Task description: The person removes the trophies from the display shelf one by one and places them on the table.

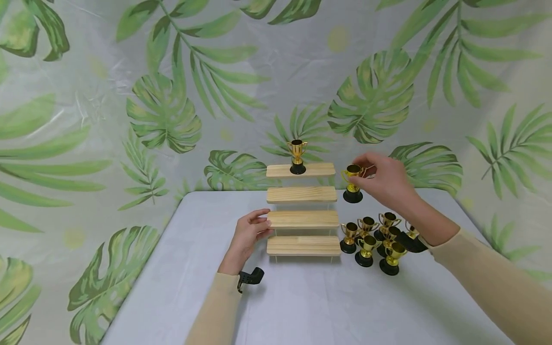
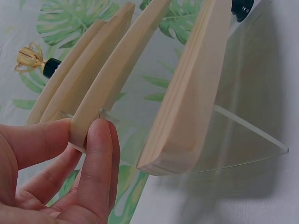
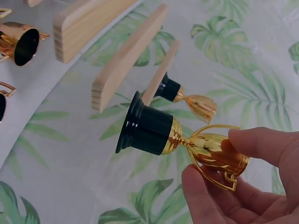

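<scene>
A wooden tiered display stand (image 1: 303, 219) rises in the middle of the table, its boards joined by clear supports. My left hand (image 1: 249, 234) pinches the left end of one of its lower boards (image 2: 110, 79) between thumb and fingers. One gold trophy cup (image 1: 297, 155) with a black base stands upright on the top board. To the right of the upper boards, my right hand (image 1: 381, 177) holds another trophy cup (image 3: 212, 149) by its gold bowl and handles. That cup is upright in the air, its black base (image 3: 147, 128) hanging free beside the stand.
Several more gold trophy cups (image 1: 368, 249) stand in a group on the white tablecloth (image 1: 181, 282), right of the stand and below my right forearm. A leaf-patterned curtain (image 1: 233, 72) hangs behind the table. Each wrist wears a black strap mount (image 1: 251, 276).
</scene>
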The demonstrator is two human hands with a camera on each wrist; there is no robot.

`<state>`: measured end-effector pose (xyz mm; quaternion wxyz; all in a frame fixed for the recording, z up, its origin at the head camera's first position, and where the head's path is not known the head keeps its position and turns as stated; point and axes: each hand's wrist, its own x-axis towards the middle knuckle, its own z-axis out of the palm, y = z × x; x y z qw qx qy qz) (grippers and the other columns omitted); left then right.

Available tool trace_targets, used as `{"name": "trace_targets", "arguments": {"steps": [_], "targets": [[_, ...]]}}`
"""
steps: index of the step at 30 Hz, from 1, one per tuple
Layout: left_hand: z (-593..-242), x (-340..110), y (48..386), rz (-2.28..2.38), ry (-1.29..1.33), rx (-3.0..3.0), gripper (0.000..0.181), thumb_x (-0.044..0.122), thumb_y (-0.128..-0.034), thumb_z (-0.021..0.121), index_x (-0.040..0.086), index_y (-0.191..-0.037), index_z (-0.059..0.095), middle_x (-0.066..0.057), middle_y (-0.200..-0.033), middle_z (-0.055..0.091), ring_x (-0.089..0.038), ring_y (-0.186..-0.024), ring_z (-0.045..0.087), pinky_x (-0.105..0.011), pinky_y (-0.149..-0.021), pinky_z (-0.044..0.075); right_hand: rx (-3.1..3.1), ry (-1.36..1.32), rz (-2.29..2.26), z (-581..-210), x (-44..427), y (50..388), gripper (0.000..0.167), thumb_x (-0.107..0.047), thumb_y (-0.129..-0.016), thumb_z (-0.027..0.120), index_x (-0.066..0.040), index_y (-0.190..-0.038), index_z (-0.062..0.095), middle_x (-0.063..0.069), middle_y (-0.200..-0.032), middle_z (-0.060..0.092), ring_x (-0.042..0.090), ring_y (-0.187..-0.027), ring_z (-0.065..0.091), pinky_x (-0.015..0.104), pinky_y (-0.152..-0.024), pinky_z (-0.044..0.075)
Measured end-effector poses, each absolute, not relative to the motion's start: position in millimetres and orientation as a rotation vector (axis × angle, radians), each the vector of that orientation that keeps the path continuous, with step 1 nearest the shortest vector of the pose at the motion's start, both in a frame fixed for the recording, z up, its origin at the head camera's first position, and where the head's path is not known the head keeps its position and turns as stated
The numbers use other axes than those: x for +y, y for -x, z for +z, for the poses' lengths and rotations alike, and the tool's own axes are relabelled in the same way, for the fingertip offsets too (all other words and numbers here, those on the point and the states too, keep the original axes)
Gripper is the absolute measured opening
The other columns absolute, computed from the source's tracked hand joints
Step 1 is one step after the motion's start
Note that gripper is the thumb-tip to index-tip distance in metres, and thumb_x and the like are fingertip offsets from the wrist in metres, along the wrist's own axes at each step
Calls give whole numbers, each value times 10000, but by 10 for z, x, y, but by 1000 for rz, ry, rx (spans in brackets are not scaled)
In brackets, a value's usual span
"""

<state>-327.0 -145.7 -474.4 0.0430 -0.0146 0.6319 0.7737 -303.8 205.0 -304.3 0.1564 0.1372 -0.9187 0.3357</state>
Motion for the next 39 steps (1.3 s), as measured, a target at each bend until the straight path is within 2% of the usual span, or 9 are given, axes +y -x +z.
{"name": "trace_targets", "arguments": {"steps": [11,18,25,32,39], "targets": [[-4750,-1450,3268,2366,71,1934,372,-34,-907,711,73,-1263,689,-122,-971,610,-215,-770,689,-346,-793,616,-2645,-420,945,-3138,2222,2727,394,-327,-916,766,-180,-1259,639,21,-1117,684,222,-958,672,405,-723,538],[-4747,-1449,3273,2366,45,1929,444,-31,-917,700,-5,-1352,613,-110,-957,603,-209,-772,688,-336,-790,615,-2648,-481,921,-3215,2282,2577,366,-270,-901,788,-183,-1239,681,-4,-1121,697,227,-939,697,355,-692,573],[-4742,-1458,3271,2358,27,1926,466,-30,-921,697,-29,-1373,584,-113,-961,598,-213,-776,690,-343,-801,613,-2660,-493,896,-3323,2343,2397,351,-318,-907,780,-189,-1215,672,-16,-1090,702,238,-926,703,321,-680,582],[-4753,-1459,3273,2356,23,1922,472,-33,-925,688,-8,-1385,584,-119,-984,598,-216,-794,696,-353,-826,608,-2674,-469,901,-3425,2364,2233,350,-318,-896,791,-201,-1205,676,-42,-1069,704,187,-894,684,287,-670,574],[-4756,-1457,3269,2367,36,1923,436,-36,-915,699,15,-1341,628,-118,-972,604,-213,-784,696,-349,-813,611,-2665,-462,925,-3564,2379,2108,329,-307,-886,804,-214,-1178,681,-63,-1058,699,112,-860,664,224,-731,580]]}}
